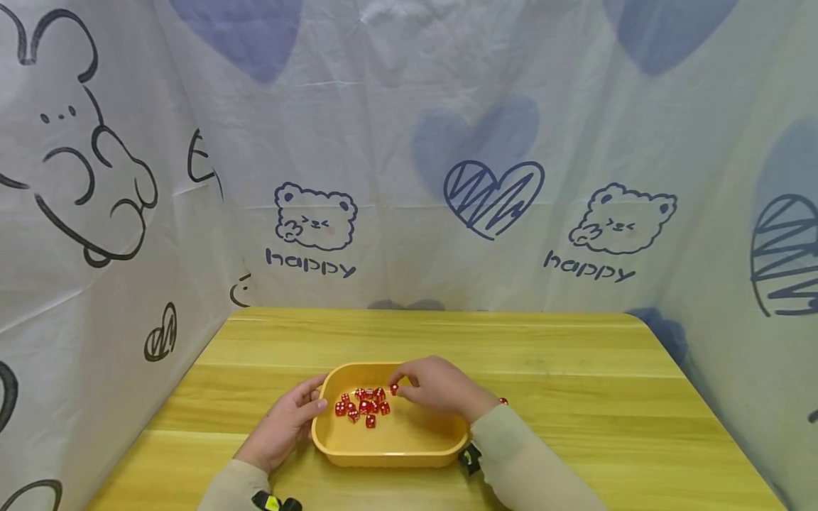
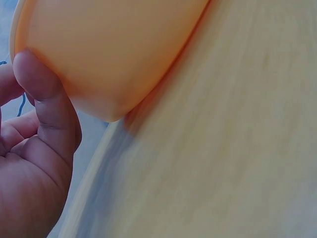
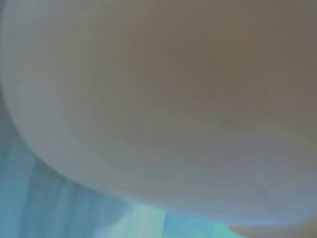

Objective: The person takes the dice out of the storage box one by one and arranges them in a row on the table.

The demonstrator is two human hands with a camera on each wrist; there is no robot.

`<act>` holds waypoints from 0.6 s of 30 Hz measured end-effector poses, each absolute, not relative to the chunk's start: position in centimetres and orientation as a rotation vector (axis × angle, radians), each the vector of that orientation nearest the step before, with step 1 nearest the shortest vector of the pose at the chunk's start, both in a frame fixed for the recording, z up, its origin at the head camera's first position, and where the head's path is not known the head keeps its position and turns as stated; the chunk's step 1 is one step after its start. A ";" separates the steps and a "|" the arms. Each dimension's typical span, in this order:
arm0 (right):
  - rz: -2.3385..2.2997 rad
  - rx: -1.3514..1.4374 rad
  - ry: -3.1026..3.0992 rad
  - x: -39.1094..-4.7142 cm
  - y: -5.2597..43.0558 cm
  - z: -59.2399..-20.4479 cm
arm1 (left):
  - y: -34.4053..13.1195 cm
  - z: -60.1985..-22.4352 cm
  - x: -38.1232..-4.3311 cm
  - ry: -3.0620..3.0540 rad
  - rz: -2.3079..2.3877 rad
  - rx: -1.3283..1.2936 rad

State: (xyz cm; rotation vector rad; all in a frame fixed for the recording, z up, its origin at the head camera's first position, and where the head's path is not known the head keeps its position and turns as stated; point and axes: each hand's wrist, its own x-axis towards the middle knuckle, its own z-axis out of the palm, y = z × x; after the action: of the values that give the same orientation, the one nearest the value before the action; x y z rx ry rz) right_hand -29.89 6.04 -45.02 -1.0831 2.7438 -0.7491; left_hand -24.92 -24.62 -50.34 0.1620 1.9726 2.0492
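Observation:
A yellow plastic tray (image 1: 393,460) sits on the table with several red dice (image 1: 364,407) grouped in its left half. My left hand (image 1: 281,428) grips the tray's left edge; in the left wrist view its thumb (image 2: 42,82) lies against the tray wall (image 2: 114,44), with the other fingers partly hidden behind. Over the tray, my right hand (image 1: 441,387) pinches a red die (image 1: 394,389) between thumb and fingertips, to the right of the group. The right wrist view is filled by a blurred, close surface, so the fingers cannot be made out there.
Another red die (image 1: 503,402) lies on the wood-grain table (image 1: 575,376), partly hidden behind my right wrist. White drawn-on cloth (image 1: 396,142) hangs behind the table and at both sides. A dark wrist strap (image 1: 470,460) shows beside the tray's right corner.

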 end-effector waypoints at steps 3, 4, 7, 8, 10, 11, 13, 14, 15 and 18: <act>-0.778 -1.068 2.754 -29.9 6.4 -44.7 | -24.6 -50.3 -24.9 1.976 2.046 0.157; -0.789 -1.064 2.754 -29.8 6.6 -44.6 | -24.6 -50.3 -24.9 1.977 2.045 0.156; -0.823 -1.046 2.755 -29.7 7.1 -44.3 | -24.6 -50.3 -24.9 1.981 2.043 0.152; -0.833 -1.042 2.757 -29.7 7.2 -44.2 | -24.6 -50.3 -24.9 1.983 2.042 0.152; -0.846 -1.034 2.761 -29.6 7.6 -44.1 | -24.5 -50.3 -24.9 1.986 2.042 0.153; -0.851 -1.029 2.765 -29.6 7.8 -44.0 | -24.5 -50.2 -24.9 1.988 2.041 0.155; -0.856 -1.018 2.774 -29.6 8.2 -43.9 | -24.5 -50.2 -24.9 1.992 2.041 0.156; -0.858 -1.013 2.779 -29.6 8.4 -43.9 | -24.5 -50.2 -24.9 1.992 2.042 0.156; -0.861 -1.012 2.783 -29.6 8.6 -43.8 | -24.5 -50.2 -24.9 1.990 2.042 0.156; -0.871 -0.986 2.785 -29.6 9.1 -43.6 | -24.5 -50.2 -24.9 1.979 2.045 0.146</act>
State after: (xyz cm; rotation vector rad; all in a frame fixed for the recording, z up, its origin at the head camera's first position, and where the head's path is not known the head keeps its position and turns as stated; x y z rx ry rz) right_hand -29.57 9.15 -43.59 -0.9863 2.7854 -0.8708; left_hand -24.90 -24.48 -50.21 0.1463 1.9791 2.0448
